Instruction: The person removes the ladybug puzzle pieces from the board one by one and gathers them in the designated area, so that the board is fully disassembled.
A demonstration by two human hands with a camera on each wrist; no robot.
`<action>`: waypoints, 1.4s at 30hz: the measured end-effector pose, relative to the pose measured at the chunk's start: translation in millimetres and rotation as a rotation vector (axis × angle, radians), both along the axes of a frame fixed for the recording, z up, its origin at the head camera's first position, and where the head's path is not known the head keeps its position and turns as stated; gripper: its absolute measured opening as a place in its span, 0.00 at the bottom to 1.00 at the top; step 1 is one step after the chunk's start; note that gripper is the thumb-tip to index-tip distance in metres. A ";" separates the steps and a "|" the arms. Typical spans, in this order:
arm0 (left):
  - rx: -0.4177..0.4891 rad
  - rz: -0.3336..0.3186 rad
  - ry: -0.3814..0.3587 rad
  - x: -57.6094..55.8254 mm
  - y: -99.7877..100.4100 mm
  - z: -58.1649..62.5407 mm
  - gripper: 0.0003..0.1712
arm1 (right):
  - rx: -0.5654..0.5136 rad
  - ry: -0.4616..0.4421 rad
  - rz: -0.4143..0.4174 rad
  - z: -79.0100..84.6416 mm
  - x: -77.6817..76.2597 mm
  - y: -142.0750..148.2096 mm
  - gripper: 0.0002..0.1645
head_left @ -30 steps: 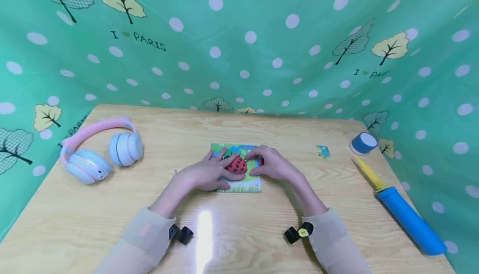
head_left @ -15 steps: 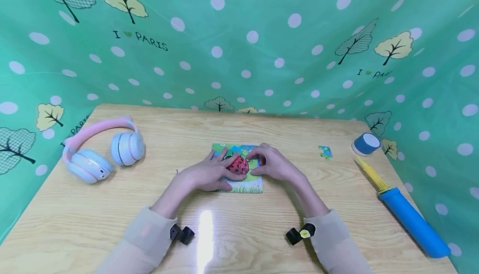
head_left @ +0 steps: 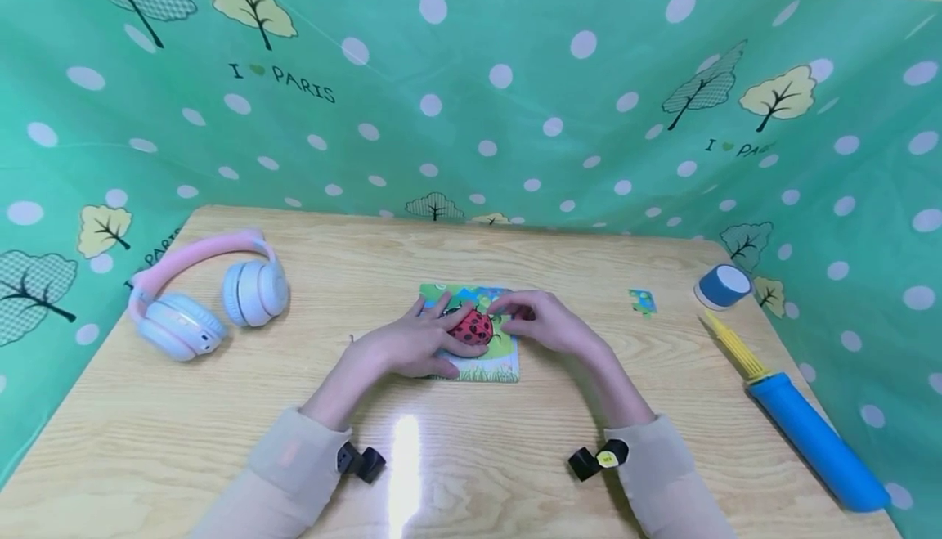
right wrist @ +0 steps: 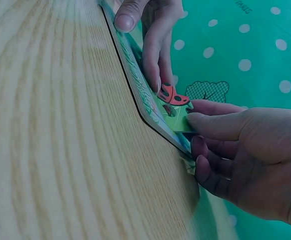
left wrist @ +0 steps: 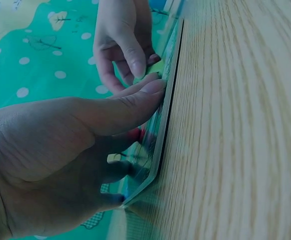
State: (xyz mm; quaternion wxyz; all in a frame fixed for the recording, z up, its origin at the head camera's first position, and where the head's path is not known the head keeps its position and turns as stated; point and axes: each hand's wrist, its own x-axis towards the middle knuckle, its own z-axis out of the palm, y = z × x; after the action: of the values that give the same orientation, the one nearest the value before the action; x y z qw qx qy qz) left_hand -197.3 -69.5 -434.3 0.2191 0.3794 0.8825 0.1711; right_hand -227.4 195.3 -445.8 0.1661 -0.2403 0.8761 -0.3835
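A jigsaw puzzle [head_left: 489,371] with a red, black-spotted ladybug picture lies in its thin tray on the table, mid-view. My left hand [head_left: 419,344] is spread over the puzzle's left part, fingers relaxed and fingertips on the picture, covering much of that side. At the right edge my right hand [head_left: 552,325] pinches a puzzle piece [right wrist: 174,119] between thumb and fingers. Green with a bit of red ladybug, the piece is tilted up at the puzzle surface in the right wrist view, beside the left fingertips.
Another jigsaw piece [head_left: 643,302] lies apart on the right. Beyond it stand a blue and white round container [head_left: 723,286] and a blue hand pump [head_left: 817,441] with a yellow nozzle. Pink and blue headphones [head_left: 253,292] rest at the left. A green patterned cloth [head_left: 471,114] hangs behind.
The right hand has drawn slightly to the right and up at the puzzle's edge. The left hand stays in place on the puzzle, and the head view has shifted a little.
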 end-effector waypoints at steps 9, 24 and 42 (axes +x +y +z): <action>-0.003 0.002 0.001 1.8 0.0 -0.5 0.29 | -0.063 -0.054 -0.021 -2.8 -1.1 1.5 0.16; -0.021 -0.009 0.000 -1.4 1.7 1.7 0.29 | -0.103 -0.066 -0.096 10.0 -6.6 27.6 0.15; 0.006 -0.013 -0.010 -3.4 1.2 -1.9 0.29 | -0.016 -0.133 -0.280 19.0 2.8 174.0 0.20</action>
State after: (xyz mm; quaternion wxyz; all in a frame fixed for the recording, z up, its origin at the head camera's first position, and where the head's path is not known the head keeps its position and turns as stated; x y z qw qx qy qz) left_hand -200.6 -68.3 -436.2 0.2235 0.3848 0.8784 0.1745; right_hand -224.6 369.3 -426.8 0.1667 -0.0909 0.8850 -0.4251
